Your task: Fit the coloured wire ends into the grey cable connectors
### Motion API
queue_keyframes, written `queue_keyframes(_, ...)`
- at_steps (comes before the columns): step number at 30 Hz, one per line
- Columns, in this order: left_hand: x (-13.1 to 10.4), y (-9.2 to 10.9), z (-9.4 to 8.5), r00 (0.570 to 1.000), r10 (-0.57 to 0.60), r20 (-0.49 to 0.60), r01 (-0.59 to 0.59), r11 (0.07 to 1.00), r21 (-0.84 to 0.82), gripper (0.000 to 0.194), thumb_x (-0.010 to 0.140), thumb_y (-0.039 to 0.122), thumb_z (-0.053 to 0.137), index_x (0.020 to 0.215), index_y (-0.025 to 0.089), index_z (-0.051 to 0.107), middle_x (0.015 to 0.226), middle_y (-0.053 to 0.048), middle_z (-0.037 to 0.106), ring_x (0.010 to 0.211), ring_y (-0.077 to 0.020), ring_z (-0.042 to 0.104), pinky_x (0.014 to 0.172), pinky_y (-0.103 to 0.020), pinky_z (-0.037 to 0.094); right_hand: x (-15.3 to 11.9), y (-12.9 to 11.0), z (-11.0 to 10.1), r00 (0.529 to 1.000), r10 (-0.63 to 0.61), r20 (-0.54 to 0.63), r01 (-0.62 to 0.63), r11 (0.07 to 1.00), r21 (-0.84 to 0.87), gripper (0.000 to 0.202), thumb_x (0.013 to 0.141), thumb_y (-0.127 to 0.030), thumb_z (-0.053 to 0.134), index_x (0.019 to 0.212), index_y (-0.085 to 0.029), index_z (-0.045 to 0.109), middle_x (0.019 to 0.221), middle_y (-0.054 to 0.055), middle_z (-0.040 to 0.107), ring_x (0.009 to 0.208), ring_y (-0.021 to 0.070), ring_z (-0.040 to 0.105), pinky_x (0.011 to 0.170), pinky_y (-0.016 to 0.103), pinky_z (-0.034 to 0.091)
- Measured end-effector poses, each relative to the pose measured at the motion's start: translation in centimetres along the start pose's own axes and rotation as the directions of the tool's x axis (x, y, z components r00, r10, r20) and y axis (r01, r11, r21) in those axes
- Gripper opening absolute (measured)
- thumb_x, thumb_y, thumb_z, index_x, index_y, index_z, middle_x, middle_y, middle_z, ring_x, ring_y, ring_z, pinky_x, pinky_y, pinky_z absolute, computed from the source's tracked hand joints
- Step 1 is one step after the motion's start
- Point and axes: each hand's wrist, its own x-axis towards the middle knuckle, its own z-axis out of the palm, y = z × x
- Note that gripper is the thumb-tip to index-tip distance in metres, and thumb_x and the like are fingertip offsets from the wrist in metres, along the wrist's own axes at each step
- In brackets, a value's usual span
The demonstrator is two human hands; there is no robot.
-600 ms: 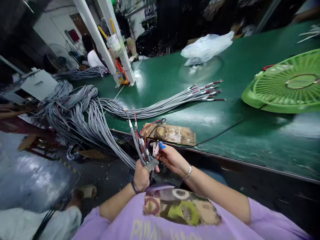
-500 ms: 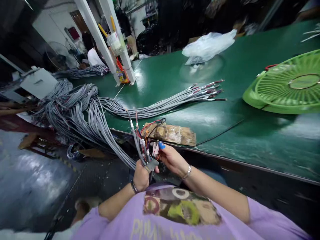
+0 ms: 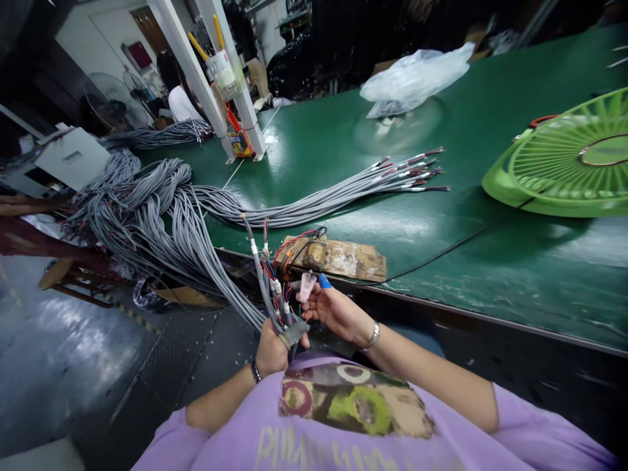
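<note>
My left hand (image 3: pixel 273 348), a grey cover on its thumb, is closed around a few grey cables (image 3: pixel 260 271) in front of the table edge. Their stripped ends stick up past my fist and fan out into thin coloured wires (image 3: pixel 280 291). Just right of these, my right hand (image 3: pixel 339 313) wears a blue fingertip cover and holds a pale pink, clip-like piece (image 3: pixel 307 286) by its fingers. Thin wires run near those fingers; whether they are gripped too is hidden. Behind both hands lies a worn wooden block (image 3: pixel 343 260) with red and black leads on it.
A large heap of grey cables (image 3: pixel 161 190) hangs over the table's left side, with one bundle (image 3: pixel 318 209) stretched across the green table (image 3: pixel 441 261). A green fan (image 3: pixel 579 157) stands right, a plastic bag (image 3: pixel 417 78) farther back. Someone sits beyond the white posts (image 3: pixel 235 98).
My right hand has turned slightly, its fingers loosening and the pale pink piece tilting between them. My left hand still grips the cables. The view has shifted a little.
</note>
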Motion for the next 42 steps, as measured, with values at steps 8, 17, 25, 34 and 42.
queue_keyframes(8,0.6,0.1,0.6,0.998,0.019,-0.052,-0.023,0.996,-0.087,0.03,0.075,0.033,0.067,0.051,0.015,0.065,0.045,-0.002,0.059,0.048,-0.0121,0.05,0.057,-0.026,0.04,-0.4,-0.1,0.7,0.989,-0.139,-0.06,0.137,0.99,-0.036,0.027,0.078,-0.043,0.066,0.081,-0.017,0.065,0.075,0.004,0.065,0.065,0.0112,0.057,0.059,0.023,0.047)
queue_keyframes(17,1.0,0.1,1.0,0.995,0.02,-0.102,-0.032,0.992,-0.119,0.026,0.075,0.032,0.067,0.055,0.015,0.067,0.048,-0.002,0.061,0.054,-0.0147,0.057,0.06,-0.027,0.043,0.8,0.3,0.5,0.993,-0.12,0.02,0.119,0.992,0.034,0.032,0.079,-0.046,0.064,0.093,-0.017,0.064,0.078,0.005,0.067,0.063,0.0141,0.06,0.054,0.026,0.048)
queue_keyframes(25,1.0,-0.3,1.0,0.995,-0.005,-0.102,-0.006,0.995,-0.105,0.026,0.075,0.031,0.067,0.055,0.015,0.067,0.048,-0.002,0.061,0.051,-0.0134,0.055,0.057,-0.026,0.042,1.7,1.0,0.3,0.988,-0.147,-0.053,0.152,0.983,0.102,0.03,0.074,-0.043,0.07,0.09,-0.018,0.065,0.076,0.002,0.068,0.065,0.0133,0.06,0.061,0.026,0.048)
queue_keyframes(34,0.3,-0.5,0.5,0.995,-0.01,-0.103,0.004,0.998,-0.057,0.031,0.074,0.035,0.066,0.051,0.015,0.064,0.047,-0.002,0.06,0.047,-0.013,0.052,0.055,-0.026,0.041,0.4,0.5,0.1,0.999,-0.035,-0.024,0.037,0.994,0.105,0.04,0.077,-0.059,0.059,0.079,-0.019,0.063,0.077,0.003,0.066,0.067,0.0127,0.059,0.065,0.026,0.046)
queue_keyframes(42,-0.6,-0.8,-0.1,0.996,0.037,-0.084,-0.037,0.999,-0.004,0.036,0.075,0.04,0.065,0.049,0.016,0.062,0.051,-0.004,0.061,0.057,-0.0161,0.058,0.061,-0.028,0.045,-3.0,0.7,0.6,0.981,-0.067,0.18,0.129,0.924,-0.36,0.037,0.07,-0.047,0.072,0.085,-0.016,0.061,0.068,0.002,0.066,0.065,0.0132,0.058,0.061,0.025,0.039)
